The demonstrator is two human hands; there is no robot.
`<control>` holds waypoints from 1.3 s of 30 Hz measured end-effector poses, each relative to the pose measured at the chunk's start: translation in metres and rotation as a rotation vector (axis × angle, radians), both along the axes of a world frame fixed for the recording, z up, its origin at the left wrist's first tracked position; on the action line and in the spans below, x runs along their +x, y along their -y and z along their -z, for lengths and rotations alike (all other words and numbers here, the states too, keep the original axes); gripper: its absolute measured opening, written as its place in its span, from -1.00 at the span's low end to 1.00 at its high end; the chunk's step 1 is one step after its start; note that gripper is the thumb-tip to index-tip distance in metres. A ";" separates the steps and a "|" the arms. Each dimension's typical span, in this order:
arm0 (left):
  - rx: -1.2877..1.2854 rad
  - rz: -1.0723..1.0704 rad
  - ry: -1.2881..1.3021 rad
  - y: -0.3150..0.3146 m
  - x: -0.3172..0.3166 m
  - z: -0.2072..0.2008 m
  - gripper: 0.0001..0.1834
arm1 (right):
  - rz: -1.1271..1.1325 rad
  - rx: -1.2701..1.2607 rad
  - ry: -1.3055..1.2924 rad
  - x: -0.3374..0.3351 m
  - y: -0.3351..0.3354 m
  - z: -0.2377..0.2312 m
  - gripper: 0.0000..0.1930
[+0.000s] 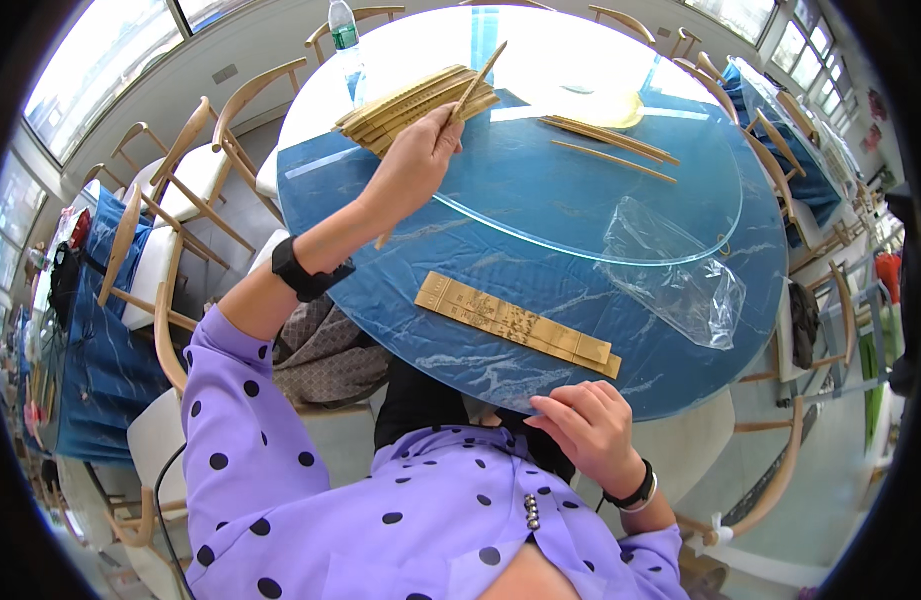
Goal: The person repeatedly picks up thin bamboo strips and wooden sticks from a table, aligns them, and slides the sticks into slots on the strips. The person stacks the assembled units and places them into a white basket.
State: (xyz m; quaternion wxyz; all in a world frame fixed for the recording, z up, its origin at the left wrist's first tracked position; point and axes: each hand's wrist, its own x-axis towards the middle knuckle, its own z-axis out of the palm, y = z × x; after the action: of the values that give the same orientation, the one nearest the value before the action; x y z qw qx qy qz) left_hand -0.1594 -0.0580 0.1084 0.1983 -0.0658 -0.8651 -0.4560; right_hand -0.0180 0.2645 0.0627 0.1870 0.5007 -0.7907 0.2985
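My left hand (418, 160) reaches over the table with its fingers closed round slim wooden chopsticks (484, 75), whose tips point up and away; a lower end shows beneath my wrist. Right beside it, a fanned stack of gold paper chopstick sleeves (401, 105) lies on the glass turntable. Two more gold sleeves (516, 322) lie overlapping on the blue table nearer to me. My right hand (591, 428) hovers at the near table edge, just below those sleeves, fingers loosely bent and nothing visible between them. Several loose chopsticks (616, 140) rest on the turntable to the right.
A crumpled clear plastic bag (681, 275) spreads over the turntable's rim (581, 258) at the right. At the back left stands a water bottle (344, 30). A yellowish dish (611, 105) sits at the far side. Wooden chairs (256, 120) surround the round table (381, 290).
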 end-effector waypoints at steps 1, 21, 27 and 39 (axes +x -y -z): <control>-0.361 -0.111 -0.101 0.033 -0.031 -0.002 -0.57 | 0.008 0.006 0.018 -0.001 -0.003 0.000 -0.75; -0.792 -0.284 0.311 0.170 -0.204 0.058 -0.38 | 0.074 0.228 0.104 -0.071 -0.034 -0.007 -0.86; -0.888 -0.296 0.284 0.155 -0.176 0.043 -0.29 | 0.197 0.253 0.018 -0.181 -0.021 -0.019 -0.81; -0.818 -0.258 0.009 0.129 -0.115 0.037 -0.33 | 0.451 0.633 -0.183 -0.383 0.005 0.022 -0.47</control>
State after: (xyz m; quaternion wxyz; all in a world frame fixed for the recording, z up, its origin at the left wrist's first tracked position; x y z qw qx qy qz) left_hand -0.2742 -0.1874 0.0711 0.2075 -0.0281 -0.9767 -0.0471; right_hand -0.4005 0.2596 0.0407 0.1542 0.3721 -0.9137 -0.0543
